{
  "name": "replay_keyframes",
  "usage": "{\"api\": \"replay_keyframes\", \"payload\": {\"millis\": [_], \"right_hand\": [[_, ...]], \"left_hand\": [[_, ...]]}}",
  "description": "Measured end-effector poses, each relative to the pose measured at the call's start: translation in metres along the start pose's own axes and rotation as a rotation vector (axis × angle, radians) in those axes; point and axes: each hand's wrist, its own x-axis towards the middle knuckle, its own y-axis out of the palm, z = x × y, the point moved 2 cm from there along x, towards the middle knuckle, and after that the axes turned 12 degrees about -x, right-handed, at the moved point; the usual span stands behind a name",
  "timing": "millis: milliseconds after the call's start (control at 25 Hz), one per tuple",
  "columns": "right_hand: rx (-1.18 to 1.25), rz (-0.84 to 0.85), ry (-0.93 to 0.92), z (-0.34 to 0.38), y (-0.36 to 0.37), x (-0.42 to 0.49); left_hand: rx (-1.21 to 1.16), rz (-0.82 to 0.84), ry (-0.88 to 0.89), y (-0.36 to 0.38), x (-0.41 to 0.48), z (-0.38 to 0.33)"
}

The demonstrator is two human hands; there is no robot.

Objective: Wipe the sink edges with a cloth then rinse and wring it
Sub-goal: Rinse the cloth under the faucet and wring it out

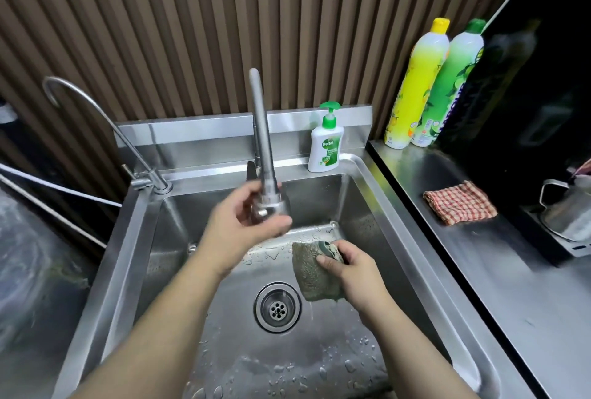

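Cloth (315, 274): grey-green, hung limp over the sink (415, 238) basin, right of the drain (277, 307), pinched at its upper corner by the right hand (350, 266), fingers closed on it; likely held there to catch the rinse. Left hand (246, 216): fingers curled loosely round the tap (265, 155) nozzle, contact blurred, apparently aiming it; no stream visible. Basin floor beaded with droplets. Room: basin open below and left of both hands; rear rim carried a soap dispenser (326, 143), right worktop (479, 254) a checked rag (459, 202), two detergent bottles (431, 85) and a kettle (566, 210), all well apart from the cloth
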Motion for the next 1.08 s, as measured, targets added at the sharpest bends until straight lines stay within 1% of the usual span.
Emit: {"api": "replay_keyframes", "payload": {"millis": [120,240,360,520,640,840,880,920,960,1000,1040,1080], "right_hand": [[0.085,0.065,-0.031,0.019,-0.002,0.000],[0.120,0.103,-0.099,0.041,-0.002,0.003],[0.118,0.125,-0.155,0.059,-0.003,0.008],[0.163,0.153,-0.204,0.072,-0.004,0.011],[0.153,0.176,-0.221,0.076,-0.004,0.011],[-0.027,0.214,-0.290,0.079,-0.004,0.017],[-0.042,0.229,-0.302,0.082,-0.004,0.016],[-0.041,0.249,-0.315,0.087,-0.004,0.014],[-0.025,0.281,-0.322,0.091,-0.005,0.012],[0.010,0.323,-0.328,0.096,-0.005,0.008],[0.057,0.369,-0.332,0.100,-0.005,0.006],[0.105,0.407,-0.325,0.102,-0.004,0.005]], "left_hand": [[-0.047,0.052,0.155,0.004,0.030,-0.052],[0.009,0.018,0.278,-0.001,0.064,-0.089],[0.000,-0.020,0.337,-0.006,0.094,-0.113],[-0.024,-0.037,0.348,-0.002,0.105,-0.114],[-0.029,-0.007,0.312,-0.001,0.095,-0.110],[0.030,0.099,0.220,0.003,0.071,-0.093],[-0.013,0.082,0.207,0.000,0.064,-0.086],[-0.089,0.029,0.196,-0.005,0.056,-0.077],[-0.170,-0.061,0.168,-0.011,0.046,-0.062],[-0.222,-0.157,0.109,-0.016,0.034,-0.043],[-0.233,-0.217,0.005,-0.019,0.021,-0.020],[-0.227,-0.218,-0.133,-0.019,0.006,0.003]]}}
